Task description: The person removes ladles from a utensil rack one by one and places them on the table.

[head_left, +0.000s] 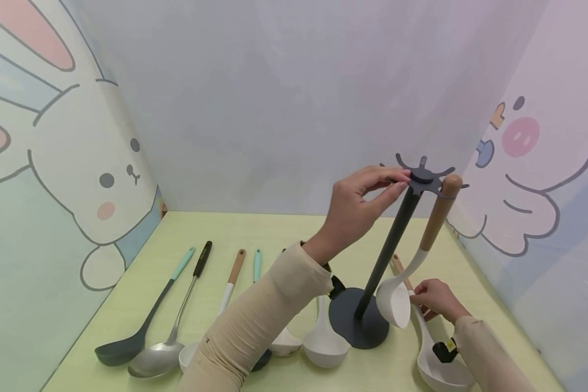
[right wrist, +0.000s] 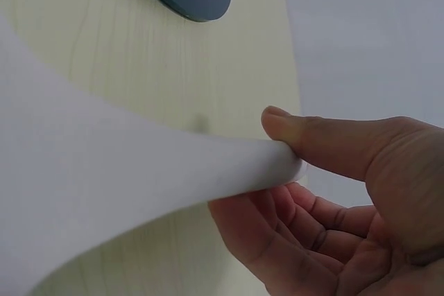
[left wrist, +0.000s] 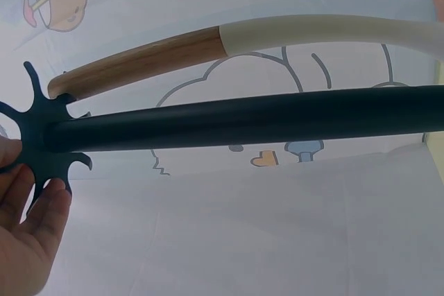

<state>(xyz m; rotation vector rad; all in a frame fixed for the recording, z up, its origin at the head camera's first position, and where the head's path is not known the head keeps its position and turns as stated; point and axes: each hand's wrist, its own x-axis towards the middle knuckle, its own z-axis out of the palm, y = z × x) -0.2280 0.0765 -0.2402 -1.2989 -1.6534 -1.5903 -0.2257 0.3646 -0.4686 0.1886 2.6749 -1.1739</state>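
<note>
My left hand [head_left: 362, 198] pinches the hooked top of a dark utensil stand [head_left: 391, 242], thumb and fingertips on its prongs. In the left wrist view, the fingers [left wrist: 52, 213] lie around one side of the hook disc. From the stand's right side hangs a white ladle with a wooden handle [head_left: 435, 223], its bowl low beside the pole. At the right, my right hand [head_left: 438, 299] pinches the neck of another white ladle [head_left: 426, 343] between thumb and fingers. This ladle's wooden handle end points away, partly hidden behind the hanging ladle; its bowl is nearest me.
Left of the stand's round base [head_left: 345, 310] lie a dark ladle with a mint handle [head_left: 147, 324], a steel spoon [head_left: 161, 356], a white ladle [head_left: 325, 345] and several other utensils, some hidden by my left sleeve. Cartoon-printed walls [head_left: 294, 109] enclose the table.
</note>
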